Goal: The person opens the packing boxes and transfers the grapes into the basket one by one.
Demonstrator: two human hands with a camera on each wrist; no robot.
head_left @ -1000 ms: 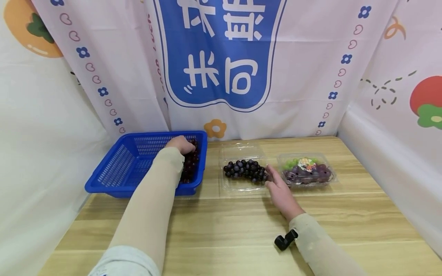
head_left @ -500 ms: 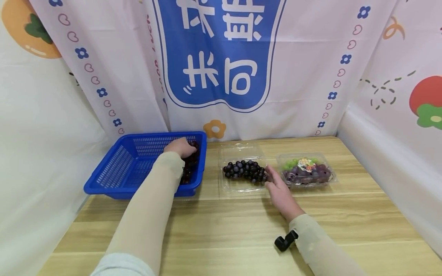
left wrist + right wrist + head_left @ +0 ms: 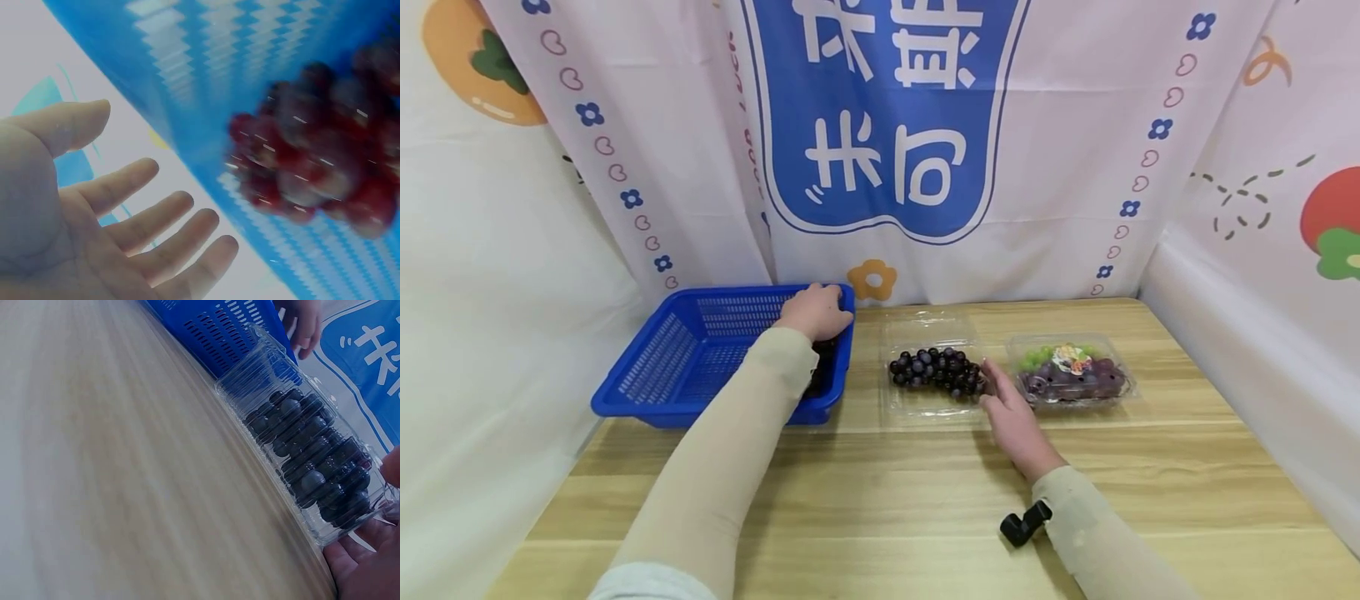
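My left hand [image 3: 816, 312] is over the right end of the blue basket [image 3: 625, 404]. In the left wrist view its fingers are spread and relaxed, with nothing in them. A bunch of dark red grapes [image 3: 312, 153] lies in the basket, apart from the fingers; in the head view the hand and arm hide most of it. My right hand [image 3: 1015, 425] holds the right end of a clear plastic fruit box [image 3: 240, 394], the plastic between thumb and fingers. A bunch of black grapes [image 3: 936, 371] lies inside this box, whose lid [image 3: 928, 327] is folded back.
Right of my right hand stands a closed clear box [image 3: 1071, 371] with green and purple grapes and a round label. Everything stands on a wooden table [image 3: 880, 500]. A printed cloth [image 3: 1060, 167] hangs behind.
My left hand has come off the red grapes, and its fingers have spread towards the basket's back right corner. The right hand and both boxes keep their places.
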